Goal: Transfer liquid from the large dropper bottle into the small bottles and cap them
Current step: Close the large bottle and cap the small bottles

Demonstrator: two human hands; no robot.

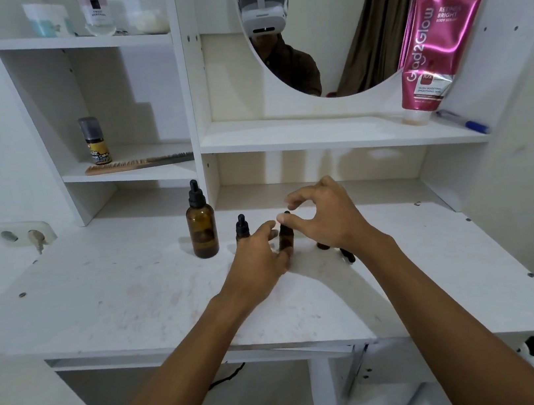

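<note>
Left hand (pixel 260 258): fingers and thumb curled round the lower body of a small amber glass bottle (pixel 286 238), which stands upright on my white desk top (pixel 116 294).
Right hand (pixel 327 219): thumb and forefinger pinch the black dropper cap (pixel 286 213) at that bottle's top; other fingers spread above.
Large amber glass dropper bottle (pixel 203 234), black bulb cap on: upright, left of my hands, apart from them.
Second small amber bottle (pixel 242 229), capped: between the large bottle and my left hand, partly hidden.
Third small dark bottle (pixel 322 246): under my right palm, mostly hidden.
Loose black dropper (pixel 348 255): lying by my right wrist.
Pink squeeze tube (pixel 430 49): upper shelf, leaning on the oval mirror (pixel 337 35).
</note>
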